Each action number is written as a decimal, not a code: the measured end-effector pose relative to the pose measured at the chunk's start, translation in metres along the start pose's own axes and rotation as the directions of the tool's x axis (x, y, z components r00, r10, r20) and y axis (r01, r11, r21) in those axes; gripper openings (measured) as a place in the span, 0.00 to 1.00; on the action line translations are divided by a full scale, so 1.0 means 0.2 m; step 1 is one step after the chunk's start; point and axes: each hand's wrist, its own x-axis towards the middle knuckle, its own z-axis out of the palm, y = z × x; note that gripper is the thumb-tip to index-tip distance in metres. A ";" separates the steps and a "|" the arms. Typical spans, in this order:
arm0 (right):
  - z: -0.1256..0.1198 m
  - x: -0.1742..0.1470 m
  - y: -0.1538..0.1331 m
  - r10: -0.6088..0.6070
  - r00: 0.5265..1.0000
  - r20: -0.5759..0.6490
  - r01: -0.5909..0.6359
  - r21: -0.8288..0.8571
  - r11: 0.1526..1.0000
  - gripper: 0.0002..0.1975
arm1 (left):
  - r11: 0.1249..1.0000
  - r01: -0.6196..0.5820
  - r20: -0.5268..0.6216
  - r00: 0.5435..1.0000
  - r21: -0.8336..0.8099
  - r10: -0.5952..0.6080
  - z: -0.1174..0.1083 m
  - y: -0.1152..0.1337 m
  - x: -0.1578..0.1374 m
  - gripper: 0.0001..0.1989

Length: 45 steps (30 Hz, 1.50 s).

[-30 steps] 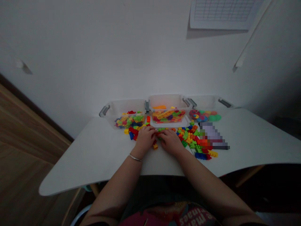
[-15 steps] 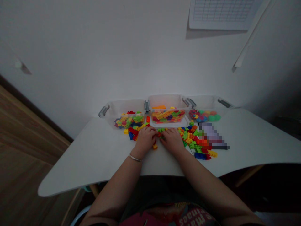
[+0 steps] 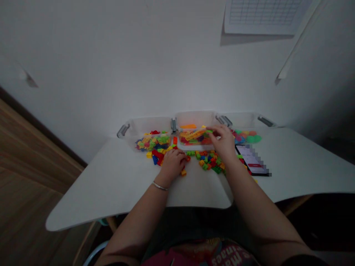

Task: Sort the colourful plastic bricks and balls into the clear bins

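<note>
My right hand (image 3: 222,140) is raised at the front rim of the middle clear bin (image 3: 195,120). Its thumb and fingers close on a small green toy brick (image 3: 209,131). Long yellow and mixed pieces (image 3: 194,136) fill the bottom of that bin. Down on the table, my left hand (image 3: 173,162) has its fingers curled round a red toy brick (image 3: 188,159), only partly visible at the fingertips. Red and blue bricks (image 3: 156,158) lie left of this hand, and an orange brick (image 3: 183,172) sits just below it. Mixed loose bricks (image 3: 212,161) are piled between my hands.
A left clear bin (image 3: 149,123) holds colourful pieces; a right clear bin (image 3: 244,120) holds rounder ones. The phone (image 3: 251,159) lies right of my right forearm. Behind the white table (image 3: 111,188) rises a wall with a printed sheet (image 3: 262,16).
My right hand has lifted from beside my left hand, up and to the right to the middle bin, with a green brick in it. My left hand has stayed in place.
</note>
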 end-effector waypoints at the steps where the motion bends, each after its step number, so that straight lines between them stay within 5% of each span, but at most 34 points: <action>1: -0.02 0.05 0.02 0.003 1.000 -0.030 -0.004 -0.018 1.000 0.10 | 1.000 0.002 -0.001 1.000 -0.002 -0.002 0.00 -0.01 0.00 0.09; 5: -0.02 0.19 0.12 0.032 0.999 -0.040 -0.037 -0.112 0.993 0.11 | 1.000 -0.005 -0.004 1.000 0.003 0.005 0.00 -0.03 -0.02 0.10; 12: 0.02 0.23 0.24 0.114 0.982 0.154 -0.055 -0.344 0.937 0.17 | 1.000 -0.008 -0.009 1.000 0.007 0.008 0.00 -0.04 -0.03 0.10; 20: 0.02 0.17 0.17 0.043 0.952 0.304 0.120 -0.499 0.858 0.19 | 1.000 -0.008 0.000 1.000 0.008 0.008 0.00 -0.02 -0.02 0.10; 26: 0.02 0.18 0.17 0.056 0.976 0.211 0.009 -0.295 0.956 0.20 | 1.000 -0.015 0.005 1.000 0.009 0.015 -0.01 -0.03 -0.02 0.09; 33: 0.01 0.06 0.01 0.097 0.993 -0.072 -0.094 0.045 0.995 0.16 | 0.999 -0.041 0.033 0.999 0.011 0.041 -0.01 -0.01 -0.01 0.08; 38: 0.12 -0.17 -0.09 0.016 0.989 0.146 -0.019 0.017 1.000 0.15 | 0.999 -0.044 0.021 0.999 0.017 0.043 0.00 0.01 0.01 0.08; 45: 0.19 -0.35 -0.13 -0.040 0.863 0.503 0.211 -0.287 0.934 0.12 | 0.998 -0.015 0.014 1.000 0.057 0.015 0.00 0.05 0.02 0.09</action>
